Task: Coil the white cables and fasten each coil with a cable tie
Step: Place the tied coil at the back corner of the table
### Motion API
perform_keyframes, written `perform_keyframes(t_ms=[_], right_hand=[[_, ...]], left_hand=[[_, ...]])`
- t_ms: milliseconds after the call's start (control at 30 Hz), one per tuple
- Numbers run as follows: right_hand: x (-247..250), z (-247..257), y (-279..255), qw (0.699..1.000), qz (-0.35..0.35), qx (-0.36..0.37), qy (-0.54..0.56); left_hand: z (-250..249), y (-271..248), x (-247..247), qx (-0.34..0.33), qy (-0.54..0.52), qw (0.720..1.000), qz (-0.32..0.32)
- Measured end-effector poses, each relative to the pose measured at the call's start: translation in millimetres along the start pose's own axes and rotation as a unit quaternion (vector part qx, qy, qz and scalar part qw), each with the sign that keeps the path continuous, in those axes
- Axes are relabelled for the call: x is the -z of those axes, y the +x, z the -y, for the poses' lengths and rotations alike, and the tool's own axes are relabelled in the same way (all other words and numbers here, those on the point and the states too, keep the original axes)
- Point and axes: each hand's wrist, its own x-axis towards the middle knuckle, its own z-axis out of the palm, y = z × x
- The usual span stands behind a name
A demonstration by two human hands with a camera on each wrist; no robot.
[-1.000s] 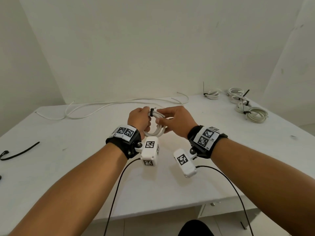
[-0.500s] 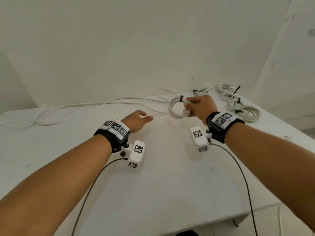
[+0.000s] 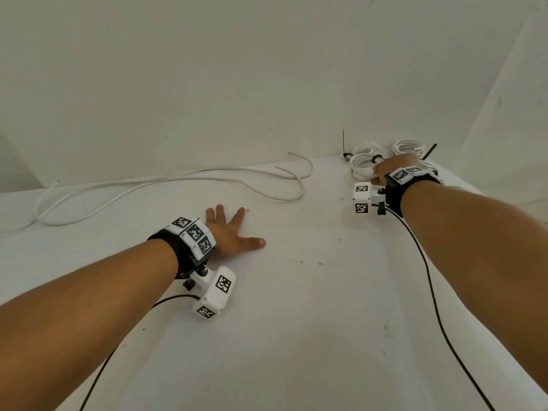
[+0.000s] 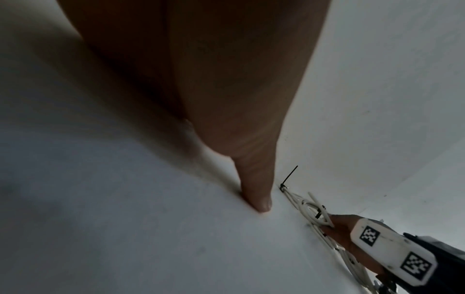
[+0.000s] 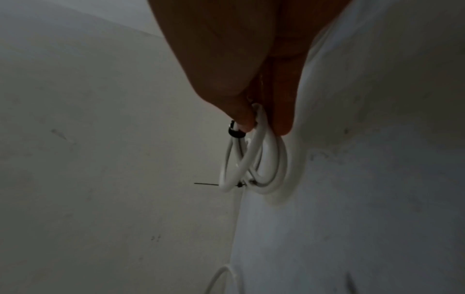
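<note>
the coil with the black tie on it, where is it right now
In the head view the tied coil is at the table's far right corner, pinched in the right hand, beside the finished coils by the wall.

Bare forearms, black wristbands (image 3: pixel 394 191) with checkered markers, white wrist cameras (image 3: pixel 215 292), black cables (image 3: pixel 430 292)

A white coil (image 3: pixel 362 165), bound by a black tie (image 5: pixel 236 132), is pinched at the right hand's (image 3: pixel 392 167) fingertips, among other tied coils (image 3: pixel 408 147) just beyond it. Uncoiled cables (image 3: pixel 166 180) trail beyond the left hand's (image 3: pixel 229 234) fingertips, apart from it.
</note>
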Motion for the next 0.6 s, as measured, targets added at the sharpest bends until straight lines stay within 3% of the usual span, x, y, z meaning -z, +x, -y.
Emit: perform_keyframes(t_ms=[67,167,333,600], right_hand=[[1,-4,-10,0.995,0.016,0.016,-0.1],[4,1,-23,0.953,0.019,0.08,-0.293],[1,19,-34,0.927,0.032,0.044,-0.37],[-3,21,-34,0.887,0.077,0.056,-0.453]], left_hand=[[-1,-1,1,0.0,-0.001,1.0,0.004],[-3,-1,2,0.002,0.0,1.0,0.01],[-3,-2,4,0.0,0.001,1.0,0.015],[-2,-1,2,-0.001,-0.002,1.0,0.003]])
